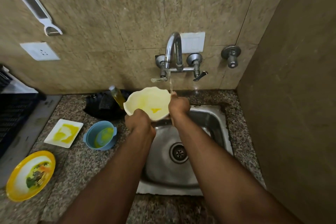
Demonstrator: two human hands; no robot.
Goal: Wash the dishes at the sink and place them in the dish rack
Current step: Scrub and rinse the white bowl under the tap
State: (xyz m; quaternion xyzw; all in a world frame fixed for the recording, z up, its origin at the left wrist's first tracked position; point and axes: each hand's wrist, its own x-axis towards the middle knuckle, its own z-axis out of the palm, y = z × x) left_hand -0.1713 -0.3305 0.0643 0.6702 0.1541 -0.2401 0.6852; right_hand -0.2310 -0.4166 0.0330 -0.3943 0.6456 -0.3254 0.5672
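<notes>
I hold a pale yellow wavy-rimmed plate [148,102] tilted over the back left of the steel sink [214,120]. My left hand [140,121] grips its near rim and my right hand [179,105] grips its right rim. A thin stream of water falls from the tap [171,54] onto my right hand at the plate's edge. Yellow residue shows on the plate. A black dish rack [13,114] stands at the far left on the counter.
On the granite counter to the left lie a white square plate [63,132] with yellow smears, a blue bowl [101,137], and a yellow-rimmed plate [31,175] with food scraps. A black tray [103,106] with a soap bottle [117,96] sits behind. A wall stands close on the right.
</notes>
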